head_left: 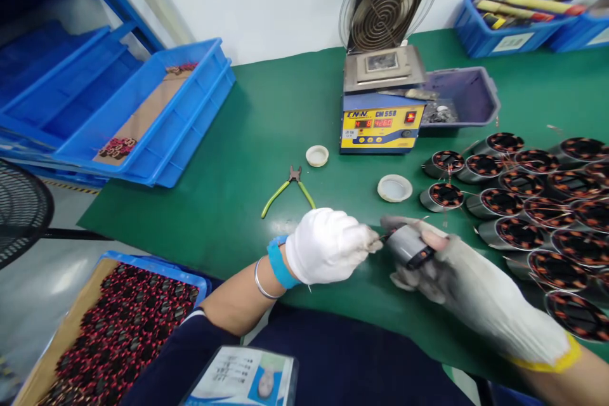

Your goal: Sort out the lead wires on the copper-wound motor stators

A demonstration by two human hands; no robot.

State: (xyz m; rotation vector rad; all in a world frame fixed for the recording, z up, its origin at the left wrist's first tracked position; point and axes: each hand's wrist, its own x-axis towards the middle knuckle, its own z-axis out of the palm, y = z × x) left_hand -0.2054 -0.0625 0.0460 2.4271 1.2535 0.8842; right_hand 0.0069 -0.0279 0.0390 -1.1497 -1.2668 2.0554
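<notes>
White cotton gloves cover both hands at the near edge of the green mat: the right hand has its fingers curled closed around a small grey stator, gripping it just above the mat, tilted on its side. The left hand has its fingertips pinched tight together right at the stator's end, on something too thin to make out. Green-handled pliers lie just beyond the left hand, a solder pot stands farther back, and a cluster of finished stators crowds the mat to the right.
</notes>
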